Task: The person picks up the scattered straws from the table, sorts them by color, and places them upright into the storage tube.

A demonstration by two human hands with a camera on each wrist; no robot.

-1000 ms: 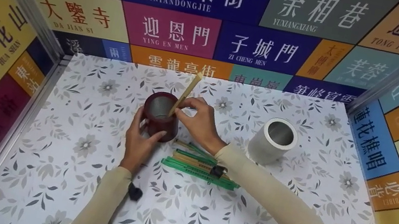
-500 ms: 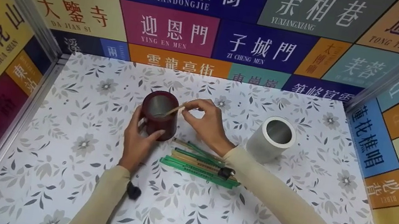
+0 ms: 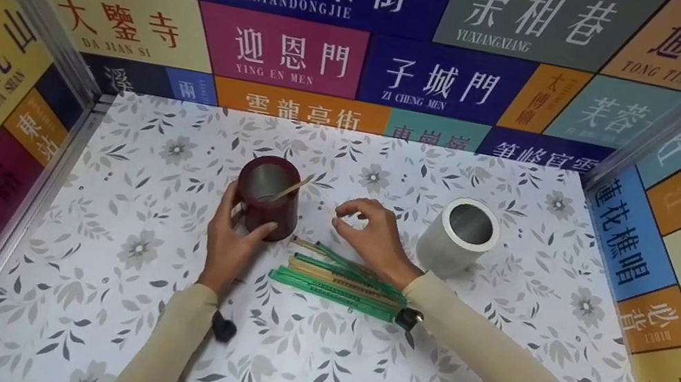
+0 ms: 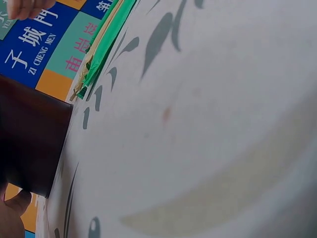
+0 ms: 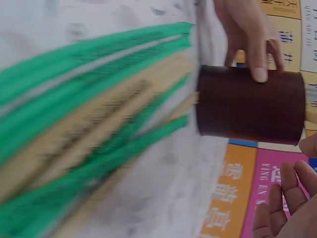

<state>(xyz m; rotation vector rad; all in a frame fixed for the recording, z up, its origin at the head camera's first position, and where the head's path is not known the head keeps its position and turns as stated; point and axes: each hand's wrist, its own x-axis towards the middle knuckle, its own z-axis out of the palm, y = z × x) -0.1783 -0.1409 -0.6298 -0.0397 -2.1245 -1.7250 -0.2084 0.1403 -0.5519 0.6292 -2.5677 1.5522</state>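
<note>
My left hand (image 3: 227, 242) grips a dark red cylindrical cup (image 3: 279, 214) with a grey metallic inside, fingers and thumb around its lower side. A slim tan stick-like packet (image 3: 294, 188) leans in the cup, its upper end over the right rim. Right of the cup, my right hand (image 3: 376, 234) is raised with nothing in it, thumb and forefinger bent close to each other. In the right wrist view its relaxed fingers (image 5: 291, 193) stand beside the cup. Several long green packets (image 3: 330, 289) and tan packets (image 5: 99, 129) with dark print lie in front of the cup.
A white cylindrical cup (image 3: 459, 240) with a grey inside stands to the right, behind the right forearm. The table (image 3: 280, 376) has a floral cover. Printed panels (image 3: 298, 54) with large characters wall in the back and both sides.
My right hand has let go of the tan packet, which has tipped down into the cup, and has drawn back to the right. My left hand stays on the cup.
</note>
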